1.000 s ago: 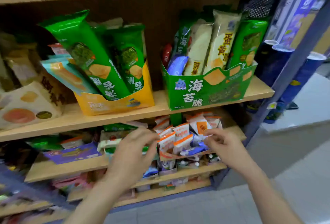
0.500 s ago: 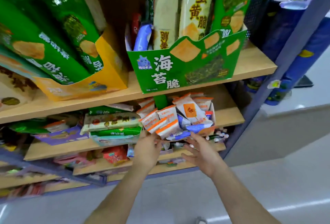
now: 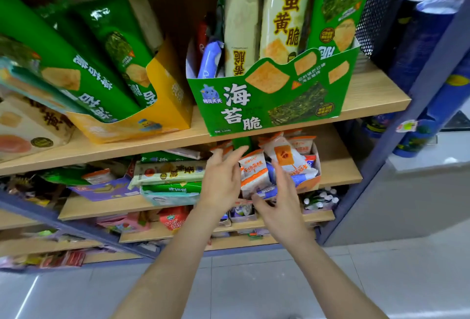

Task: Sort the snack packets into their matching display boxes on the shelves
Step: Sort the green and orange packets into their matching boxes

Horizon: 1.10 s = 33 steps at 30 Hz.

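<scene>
- White-and-orange snack packets heaped in an orange display box on the second shelf, right of centre.
- Left hand unclenched, fingers spread, against the left side of that heap; grasping nothing visible.
- Right hand loose in front of the box, thumb by a blue packet; any real grip impossible to tell.
- Above, on the upper shelf: green display box with upright pale-yellow and green packets, yellow display box beside it with leaning green packets.
</scene>
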Motion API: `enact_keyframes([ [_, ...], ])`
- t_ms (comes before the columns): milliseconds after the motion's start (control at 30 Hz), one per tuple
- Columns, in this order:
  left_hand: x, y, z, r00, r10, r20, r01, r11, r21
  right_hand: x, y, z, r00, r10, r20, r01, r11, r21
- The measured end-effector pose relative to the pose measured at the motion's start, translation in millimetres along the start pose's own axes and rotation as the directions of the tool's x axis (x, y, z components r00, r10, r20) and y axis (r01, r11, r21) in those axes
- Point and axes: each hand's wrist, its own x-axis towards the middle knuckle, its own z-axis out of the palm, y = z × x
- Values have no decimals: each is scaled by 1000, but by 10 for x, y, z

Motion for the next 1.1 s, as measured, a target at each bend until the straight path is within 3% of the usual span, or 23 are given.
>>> enact_keyframes([
  [67,120,27,41,998,-41,44,41,999,12,15,-45,37,994,-89,58,99,975,-199],
  [167,299,68,97,990,-109,87,101,990,95,33,-39,81,980,-48,193,109,942,-319],
  [400,144,-304,209,951,-124,284,46,963,266,232,16,-37,989,0,150,33,976,-217],
  [500,-69,-444,265,948,-99,303,33,976,215,272,47,-28,971,58,233,-1,971,-241],
  [633,-199,-403,260,937,-32,349,-4,995,102,215,26,-22,963,90,253,-54,988,-146],
  [833,-402,-521,380,971,30,238,-36,999,20,124,30,-78,957,87,276,-75,996,-56],
  [967,-545,-517,527,992,67,103,-63,997,-42,208,-29,-93,976,118,185,-112,993,-45],
  [1100,-537,-499,600,997,33,65,-29,998,-57,308,-218,-109,999,-12,34,18,984,-175],
])
